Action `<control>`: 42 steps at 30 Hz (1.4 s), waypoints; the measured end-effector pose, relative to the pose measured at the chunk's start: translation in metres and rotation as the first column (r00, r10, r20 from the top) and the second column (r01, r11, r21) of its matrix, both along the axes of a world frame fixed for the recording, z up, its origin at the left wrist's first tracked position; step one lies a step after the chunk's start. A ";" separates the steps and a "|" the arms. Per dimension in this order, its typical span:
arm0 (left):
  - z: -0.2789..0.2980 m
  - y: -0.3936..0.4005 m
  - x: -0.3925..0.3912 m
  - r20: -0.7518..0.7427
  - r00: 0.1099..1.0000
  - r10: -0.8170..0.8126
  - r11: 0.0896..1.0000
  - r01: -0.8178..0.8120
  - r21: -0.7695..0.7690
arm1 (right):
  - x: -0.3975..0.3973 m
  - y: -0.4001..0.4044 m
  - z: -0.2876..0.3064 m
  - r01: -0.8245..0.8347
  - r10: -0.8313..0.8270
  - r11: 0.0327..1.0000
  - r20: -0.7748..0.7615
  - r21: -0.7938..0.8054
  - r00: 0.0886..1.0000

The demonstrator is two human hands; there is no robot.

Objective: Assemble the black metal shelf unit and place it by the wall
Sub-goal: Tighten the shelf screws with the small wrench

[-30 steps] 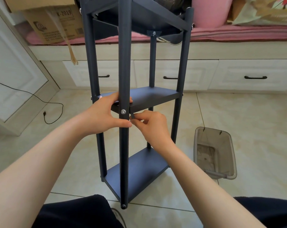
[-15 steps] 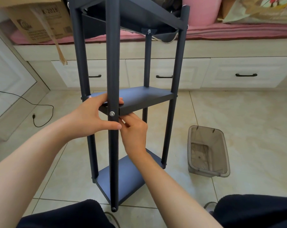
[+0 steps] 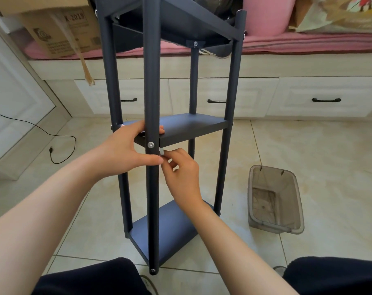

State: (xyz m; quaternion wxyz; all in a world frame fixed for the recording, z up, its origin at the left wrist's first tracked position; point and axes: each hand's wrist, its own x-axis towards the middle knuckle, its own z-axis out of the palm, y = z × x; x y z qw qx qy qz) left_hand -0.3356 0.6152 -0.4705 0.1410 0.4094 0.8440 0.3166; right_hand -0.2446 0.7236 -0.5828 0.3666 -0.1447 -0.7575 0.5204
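Black metal three-tier shelf unit (image 3: 193, 128) stands upright on the floor, left hand (image 3: 125, 152) curled around its front post to steady it while right hand (image 3: 180, 171) pinches a small silver fastener (image 3: 162, 152) under the middle shelf, apparently tightening it.

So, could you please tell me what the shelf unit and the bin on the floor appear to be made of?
Shelf unit: probably painted metal, with a matte black, even finish, round posts and silver screw heads. Bin: apparently smoky translucent plastic, since its floor shows through the walls.
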 end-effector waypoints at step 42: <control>-0.001 -0.014 -0.010 -0.025 1.000 0.008 1.000 -0.009 -0.014 | -0.033 -0.021 -0.004 -0.082 0.061 0.964 -0.086 -0.252 0.994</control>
